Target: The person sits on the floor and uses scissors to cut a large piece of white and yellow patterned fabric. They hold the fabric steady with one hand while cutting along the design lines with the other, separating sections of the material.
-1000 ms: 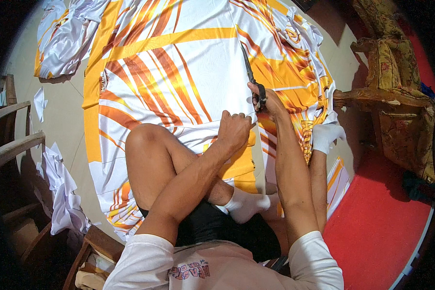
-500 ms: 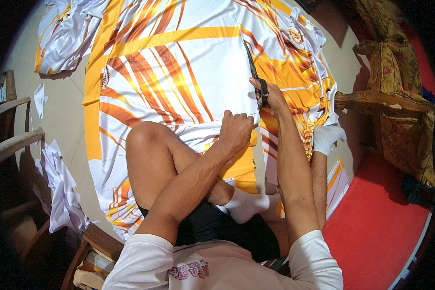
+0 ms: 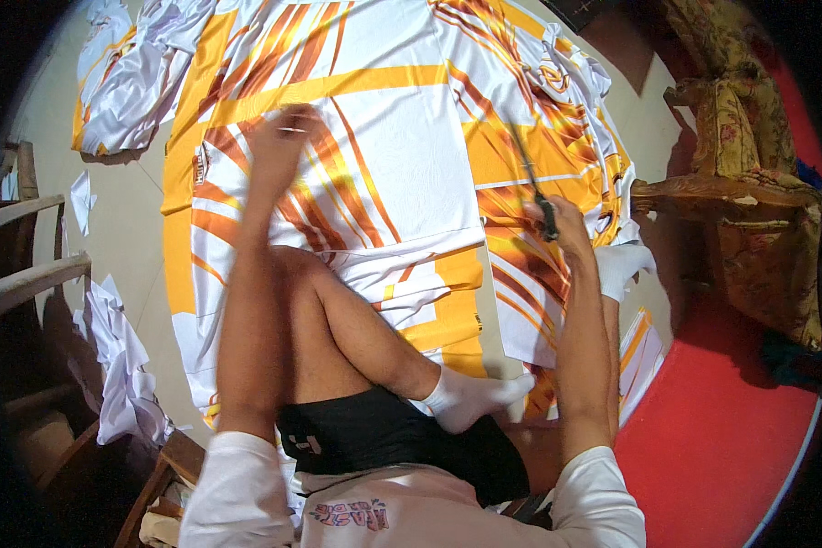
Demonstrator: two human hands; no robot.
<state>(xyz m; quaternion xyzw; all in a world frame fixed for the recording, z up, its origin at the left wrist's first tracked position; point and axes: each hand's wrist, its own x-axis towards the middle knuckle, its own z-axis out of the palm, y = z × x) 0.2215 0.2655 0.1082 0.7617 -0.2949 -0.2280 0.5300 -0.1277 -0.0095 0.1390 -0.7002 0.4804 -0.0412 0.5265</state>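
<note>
Over patterned cloth (image 3: pixel 416 169), left hand (image 3: pixel 285 139) outstretched, fingers' state unclear; right hand's (image 3: pixel 568 224) fingers around scissors (image 3: pixel 542 205).

The cloth (image 3: pixel 422 155) is white with yellow bands and slanting orange-brown stripes, spread mostly flat from 8 o'clock round to 3, wrinkled toward 2 o'clock. A slit opens in it at 5 o'clock. The scissors (image 3: pixel 537 196), black-handled and blurred, lie at 2 o'clock, blades pointing toward 11.
</note>
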